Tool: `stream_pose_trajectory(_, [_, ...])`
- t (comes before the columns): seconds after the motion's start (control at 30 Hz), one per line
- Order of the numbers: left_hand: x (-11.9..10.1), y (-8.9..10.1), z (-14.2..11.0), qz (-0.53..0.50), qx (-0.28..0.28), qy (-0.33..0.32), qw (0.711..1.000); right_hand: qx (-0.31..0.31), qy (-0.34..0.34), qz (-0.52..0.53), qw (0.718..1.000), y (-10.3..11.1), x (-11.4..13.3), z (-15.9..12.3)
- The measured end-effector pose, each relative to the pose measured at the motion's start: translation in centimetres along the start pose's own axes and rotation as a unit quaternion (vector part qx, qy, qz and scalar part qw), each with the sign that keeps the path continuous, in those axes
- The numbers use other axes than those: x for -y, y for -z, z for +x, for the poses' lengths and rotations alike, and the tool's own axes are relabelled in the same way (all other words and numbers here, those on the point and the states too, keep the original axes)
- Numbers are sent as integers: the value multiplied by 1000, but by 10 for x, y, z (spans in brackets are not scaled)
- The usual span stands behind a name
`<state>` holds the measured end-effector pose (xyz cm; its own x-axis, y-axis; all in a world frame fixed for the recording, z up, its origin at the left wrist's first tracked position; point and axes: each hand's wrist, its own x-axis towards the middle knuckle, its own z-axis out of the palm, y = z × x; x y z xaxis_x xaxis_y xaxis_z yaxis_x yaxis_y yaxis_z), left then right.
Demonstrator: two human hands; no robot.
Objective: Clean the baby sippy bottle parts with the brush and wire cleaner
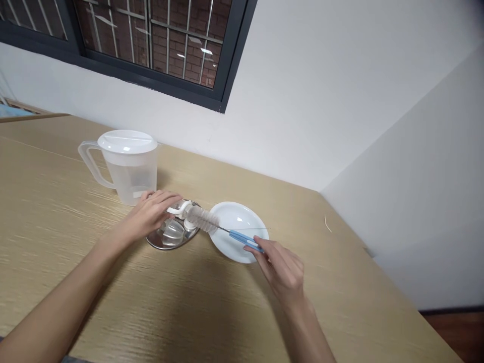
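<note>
My right hand (282, 267) pinches the blue handle of a bottle brush (245, 240) between thumb and fingers. The brush's pale bristle head points left, at the mouth of a small clear bottle with a white curved handle (180, 208). Around that bottle my left hand (157, 212) is closed, hiding most of its body. Whether the bristle tip is inside the bottle is hard to tell. Beneath lies an oval metal tray (165, 247) holding a clear cap-like piece (173, 233) and a white ring-like part (190, 224). A white bowl (236, 252) sits under the brush handle.
A lidded translucent pitcher (132, 169) stands behind my left hand, its handle toward the left. The wooden table (181, 312) meets a white wall with a barred window (151, 40) above. A thin pale strip (327, 223) lies near the table's right edge.
</note>
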<state>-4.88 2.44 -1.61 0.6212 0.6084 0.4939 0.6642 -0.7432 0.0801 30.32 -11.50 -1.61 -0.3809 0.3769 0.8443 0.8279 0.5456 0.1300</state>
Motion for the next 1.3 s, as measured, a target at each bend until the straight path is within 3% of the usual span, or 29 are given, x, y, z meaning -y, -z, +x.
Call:
stream_pose_trajectory(0.33, [-11, 4, 4, 9, -6, -22, 1000, 21, -163, 68, 984, -8, 3, -2])
stream_pose_trajectory(0.57, [-9, 0, 2, -6, 10, -10, 1000, 36, -84, -23, 996, -14, 5, -2])
stream_pose_trajectory(0.87, [-9, 2, 3, -19, 11, -14, 1000, 55, 27, -83, 995, -8, 3, 0])
stream_pose_trajectory(1.3, [-13, 7, 5, -3, -8, -23, 1000, 51, -4, -28, 998, -1, 2, 2])
